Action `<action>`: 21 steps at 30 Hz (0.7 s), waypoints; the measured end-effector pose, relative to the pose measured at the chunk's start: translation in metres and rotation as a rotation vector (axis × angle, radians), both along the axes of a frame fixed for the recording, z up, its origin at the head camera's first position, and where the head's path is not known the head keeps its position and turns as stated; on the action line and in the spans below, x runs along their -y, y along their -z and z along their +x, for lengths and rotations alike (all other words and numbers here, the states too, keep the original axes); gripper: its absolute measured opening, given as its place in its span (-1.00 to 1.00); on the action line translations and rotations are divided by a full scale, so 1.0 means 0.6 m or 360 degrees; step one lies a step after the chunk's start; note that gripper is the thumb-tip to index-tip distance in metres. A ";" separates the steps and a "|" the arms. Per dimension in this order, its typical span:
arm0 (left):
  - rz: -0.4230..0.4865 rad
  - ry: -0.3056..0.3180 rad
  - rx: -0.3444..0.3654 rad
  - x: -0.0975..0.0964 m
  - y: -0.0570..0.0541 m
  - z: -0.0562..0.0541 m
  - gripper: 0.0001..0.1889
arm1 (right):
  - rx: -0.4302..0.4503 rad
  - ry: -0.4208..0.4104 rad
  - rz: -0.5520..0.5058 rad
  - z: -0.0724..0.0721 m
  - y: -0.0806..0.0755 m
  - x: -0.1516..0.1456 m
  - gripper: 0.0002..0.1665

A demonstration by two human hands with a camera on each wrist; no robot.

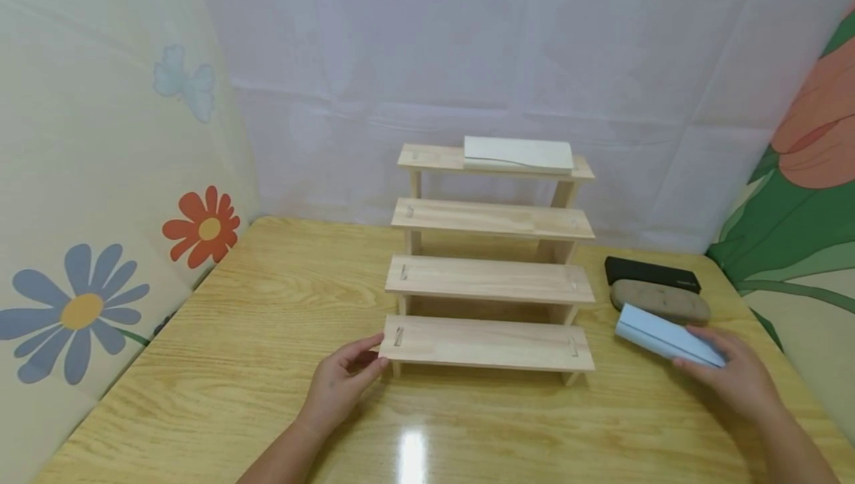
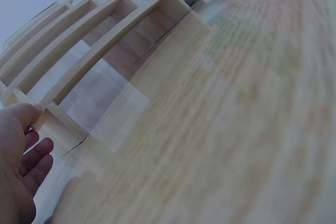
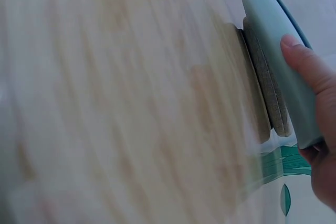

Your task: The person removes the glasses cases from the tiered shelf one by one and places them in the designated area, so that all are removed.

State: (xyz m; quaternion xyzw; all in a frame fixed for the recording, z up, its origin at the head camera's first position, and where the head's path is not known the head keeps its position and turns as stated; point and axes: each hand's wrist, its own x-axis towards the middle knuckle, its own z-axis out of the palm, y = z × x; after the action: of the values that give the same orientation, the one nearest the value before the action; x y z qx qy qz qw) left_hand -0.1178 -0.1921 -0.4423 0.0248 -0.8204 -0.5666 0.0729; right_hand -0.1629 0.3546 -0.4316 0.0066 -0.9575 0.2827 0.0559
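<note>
1. My right grip [image 1: 735,376] holds the light-blue case [image 1: 666,334] near the grey-brown case [image 1: 657,300], right of the wooden rack [image 1: 490,278].
2. My left grip [image 1: 337,389] pinches the rack's lowest step [image 1: 487,341] at its left end.

White glare on table [image 1: 287,306]; wrist views dimmer, blurred.

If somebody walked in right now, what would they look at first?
Probably the wooden stand with four steps, in the middle of the table, with a flat white thing on its top step. Next might be the light blue case in the person's right hand, to the right of the stand. The red flower and bigger blue flower on the left wall stand out too.
</note>
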 end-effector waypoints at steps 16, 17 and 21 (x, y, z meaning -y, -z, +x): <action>0.0006 -0.0006 -0.0004 -0.001 -0.001 0.001 -0.63 | 0.0006 -0.0013 0.0052 -0.003 0.009 -0.003 -0.11; 0.0008 -0.0007 -0.0002 -0.001 -0.002 0.001 -0.63 | 0.0012 -0.0015 0.0057 -0.004 0.009 -0.004 -0.10; 0.0008 -0.0008 0.0014 -0.001 -0.002 0.001 -0.63 | 0.0007 -0.0027 0.0079 -0.007 0.011 -0.006 -0.09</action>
State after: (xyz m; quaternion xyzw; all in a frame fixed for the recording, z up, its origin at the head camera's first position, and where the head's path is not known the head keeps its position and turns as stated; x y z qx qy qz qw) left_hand -0.1173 -0.1915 -0.4408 0.0296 -0.8193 -0.5682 0.0707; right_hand -0.1673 0.3583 -0.4385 0.0155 -0.9643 0.2594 0.0513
